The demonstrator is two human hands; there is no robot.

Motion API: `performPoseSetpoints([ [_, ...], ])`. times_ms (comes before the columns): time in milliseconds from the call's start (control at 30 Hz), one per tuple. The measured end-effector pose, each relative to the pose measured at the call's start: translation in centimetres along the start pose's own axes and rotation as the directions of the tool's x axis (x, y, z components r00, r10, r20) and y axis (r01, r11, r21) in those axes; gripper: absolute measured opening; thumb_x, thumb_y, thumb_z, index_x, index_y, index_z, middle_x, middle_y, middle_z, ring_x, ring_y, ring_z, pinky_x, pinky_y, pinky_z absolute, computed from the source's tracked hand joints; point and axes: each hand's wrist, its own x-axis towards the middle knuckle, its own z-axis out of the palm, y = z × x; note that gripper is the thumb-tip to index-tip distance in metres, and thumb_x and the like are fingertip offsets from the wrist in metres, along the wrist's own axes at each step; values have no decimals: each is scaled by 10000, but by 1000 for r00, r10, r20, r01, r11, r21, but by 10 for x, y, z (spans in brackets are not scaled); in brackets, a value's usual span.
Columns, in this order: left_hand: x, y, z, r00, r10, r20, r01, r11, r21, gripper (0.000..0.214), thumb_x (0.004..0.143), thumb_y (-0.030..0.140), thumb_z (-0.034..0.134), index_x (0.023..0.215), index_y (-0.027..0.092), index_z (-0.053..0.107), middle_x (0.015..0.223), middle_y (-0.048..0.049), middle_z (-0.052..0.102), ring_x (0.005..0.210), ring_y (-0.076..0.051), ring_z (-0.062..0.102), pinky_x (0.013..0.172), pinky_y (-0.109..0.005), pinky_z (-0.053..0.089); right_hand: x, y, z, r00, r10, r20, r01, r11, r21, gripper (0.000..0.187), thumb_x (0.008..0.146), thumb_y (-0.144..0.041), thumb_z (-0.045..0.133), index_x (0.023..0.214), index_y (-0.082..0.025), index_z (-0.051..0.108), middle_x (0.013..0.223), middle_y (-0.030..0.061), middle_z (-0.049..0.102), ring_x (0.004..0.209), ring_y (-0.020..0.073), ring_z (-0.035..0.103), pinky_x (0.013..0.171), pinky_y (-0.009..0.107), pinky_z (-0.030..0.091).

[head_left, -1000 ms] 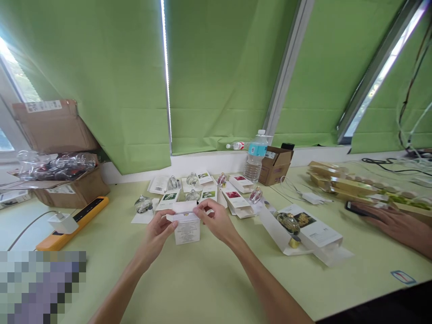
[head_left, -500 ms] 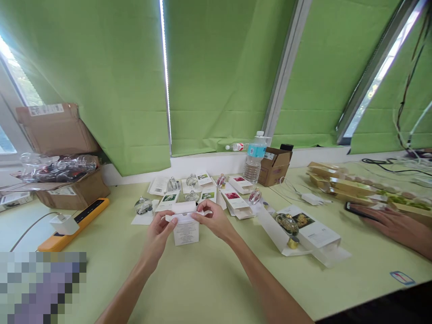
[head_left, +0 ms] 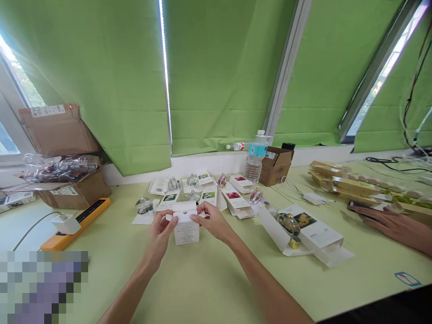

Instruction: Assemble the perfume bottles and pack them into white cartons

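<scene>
A small white carton with fine print on its near face lies on the table, its top flap raised. My left hand pinches the carton's left side flap between thumb and fingers. On the other side, my right hand grips the right flap in the same way. Just beyond my hands are several white picture boxes and clear glass bottles, among them a round glass bottle at the left. A larger bottle with a gold cap lies by an opened white box to the right.
A yellow power strip and an open cardboard box are on the left. Behind stand a water bottle and a small brown carton. Another person's hand rests on a dark phone near clear-lidded trays at right.
The view has shifted slightly. My right fingers have moved a little on the flap, while both hands stay on the white carton. The other person's hand stays about where it was.
</scene>
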Motion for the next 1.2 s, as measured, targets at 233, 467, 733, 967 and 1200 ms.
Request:
performPoseSetpoints([
  [233,-1,-1,2,1000,10,-17,-10,1000,5,324,762,443,665,988,246,541,747,33,666,700,-139,608,664,-238,451,-1,1,4,999,34,-28,-33,998,50,323,720,-465,671,813,-204,505,783,-16,537,679,142,493,614,259,408],
  [467,-1,0,4,997,-34,-67,37,999,34,396,762,446,661,1079,235,553,716,28,665,716,-155,620,675,-252,456,0,0,8,993,115,-21,-109,973,202,308,698,-416,688,773,-207,476,706,-38,504,644,132,489,607,264,426],
  [733,0,-5,8,993,-98,-61,100,994,40,395,789,491,601,997,159,655,880,-65,718,828,-227,653,775,-324,484,1,-1,10,981,194,-14,-181,937,298,313,655,-385,711,744,-202,473,674,-33,539,645,141,521,589,264,431],
  [967,4,-9,7,993,-102,-58,105,993,51,375,786,452,610,1021,164,657,911,-59,720,833,-225,652,787,-334,486,-1,-4,13,975,223,-19,-203,915,348,308,621,-342,720,709,-201,461,650,-39,525,617,130,507,562,247,406],
  [1200,4,-8,7,994,-95,-53,98,993,63,377,797,423,603,1065,161,649,953,-71,714,875,-243,640,791,-345,480,-2,-3,15,974,225,-12,-203,898,391,294,639,-321,717,704,-196,460,646,-42,521,619,120,495,562,238,381],
])
